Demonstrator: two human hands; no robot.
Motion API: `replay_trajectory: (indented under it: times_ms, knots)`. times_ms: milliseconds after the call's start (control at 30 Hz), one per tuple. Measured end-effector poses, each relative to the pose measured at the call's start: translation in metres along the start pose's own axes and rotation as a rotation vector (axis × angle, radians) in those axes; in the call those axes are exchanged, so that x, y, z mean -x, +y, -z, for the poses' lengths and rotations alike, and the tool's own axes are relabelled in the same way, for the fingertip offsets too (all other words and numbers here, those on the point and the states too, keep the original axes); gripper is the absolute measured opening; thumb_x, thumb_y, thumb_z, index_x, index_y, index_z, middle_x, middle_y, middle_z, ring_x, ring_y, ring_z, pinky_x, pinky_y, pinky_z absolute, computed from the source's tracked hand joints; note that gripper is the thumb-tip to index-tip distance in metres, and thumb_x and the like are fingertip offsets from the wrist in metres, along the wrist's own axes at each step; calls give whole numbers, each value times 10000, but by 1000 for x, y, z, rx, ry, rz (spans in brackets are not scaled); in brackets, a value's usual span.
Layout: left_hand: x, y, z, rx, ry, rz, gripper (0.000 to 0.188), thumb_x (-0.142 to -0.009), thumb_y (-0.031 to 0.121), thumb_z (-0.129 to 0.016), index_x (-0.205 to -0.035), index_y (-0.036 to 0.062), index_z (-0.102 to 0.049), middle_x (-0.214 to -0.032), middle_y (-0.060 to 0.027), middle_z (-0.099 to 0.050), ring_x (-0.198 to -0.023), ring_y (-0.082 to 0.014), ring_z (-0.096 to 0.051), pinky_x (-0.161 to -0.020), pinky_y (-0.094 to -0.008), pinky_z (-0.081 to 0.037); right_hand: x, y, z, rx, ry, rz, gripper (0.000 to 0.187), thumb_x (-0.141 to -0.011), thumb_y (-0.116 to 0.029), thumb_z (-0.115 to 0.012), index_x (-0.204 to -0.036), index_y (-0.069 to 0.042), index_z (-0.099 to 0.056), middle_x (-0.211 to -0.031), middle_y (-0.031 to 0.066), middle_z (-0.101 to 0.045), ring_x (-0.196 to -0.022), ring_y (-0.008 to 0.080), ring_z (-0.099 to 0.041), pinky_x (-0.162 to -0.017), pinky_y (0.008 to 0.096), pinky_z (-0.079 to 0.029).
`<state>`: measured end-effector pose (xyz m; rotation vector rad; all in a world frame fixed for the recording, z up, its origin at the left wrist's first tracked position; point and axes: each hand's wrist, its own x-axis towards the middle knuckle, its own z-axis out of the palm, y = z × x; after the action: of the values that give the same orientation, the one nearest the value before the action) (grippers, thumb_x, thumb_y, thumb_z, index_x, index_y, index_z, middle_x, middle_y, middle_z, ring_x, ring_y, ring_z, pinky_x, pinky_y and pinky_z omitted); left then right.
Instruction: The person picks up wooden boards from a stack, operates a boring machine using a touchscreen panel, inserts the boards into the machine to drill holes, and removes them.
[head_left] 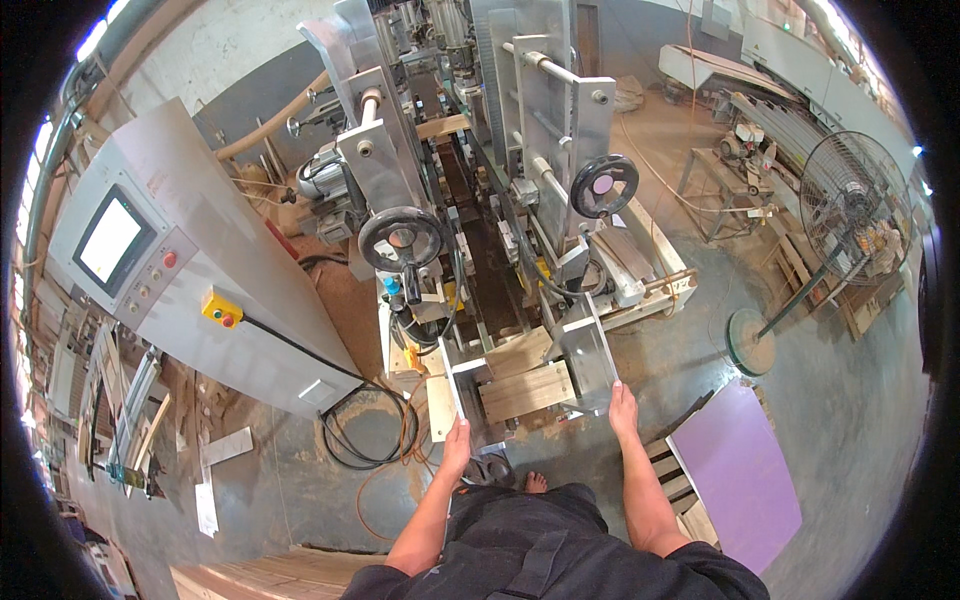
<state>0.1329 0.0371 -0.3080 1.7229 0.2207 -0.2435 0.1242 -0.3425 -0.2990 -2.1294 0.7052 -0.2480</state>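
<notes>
My left hand (457,446) is closed around the near end of the left metal side plate (462,385) on a woodworking machine. Opposite it, my right hand (622,408) grips the near edge of the right metal side plate (592,352). Between the two plates lies a pale wooden board (526,391), with another wooden piece (520,350) just behind it. Neither hand touches the wood. Beyond them are two black handwheels, the left handwheel (400,241) and the right handwheel (604,186). My fingertips are partly hidden by the plates.
A grey control cabinet (230,270) with a screen and a yellow button box (222,309) stands left. Coiled black cable (365,460) lies on the floor. At right are a standing fan (855,205) and a purple sheet (740,470). Stacked boards (290,578) sit at lower left.
</notes>
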Motion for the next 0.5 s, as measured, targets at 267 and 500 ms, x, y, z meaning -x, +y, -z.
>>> replay_trajectory:
  times_ms: [267, 500]
  knots:
    - [1, 5, 0, 60, -72, 10, 589, -1064, 366, -398, -1507, -17, -331, -1484, -144, -449, -1388, -235, -374, -1152, -315, -250, 1, -1, 2, -2, 26, 6, 499, -1040, -439, -355, -1095, -17, -617, -1009, 290, -645, -983, 497, -591, -849, 529, -453]
    - [2, 9, 4, 42, -77, 6, 574, -1069, 354, -393, -1497, -25, -347, -1466, -130, -465, -1363, -215, -394, -1136, -305, -269, 5, -9, 3, -35, 4, 6, 490, -1044, -425, -348, -1047, -2, -597, -1008, 288, -631, -983, 507, -567, -835, 537, -441]
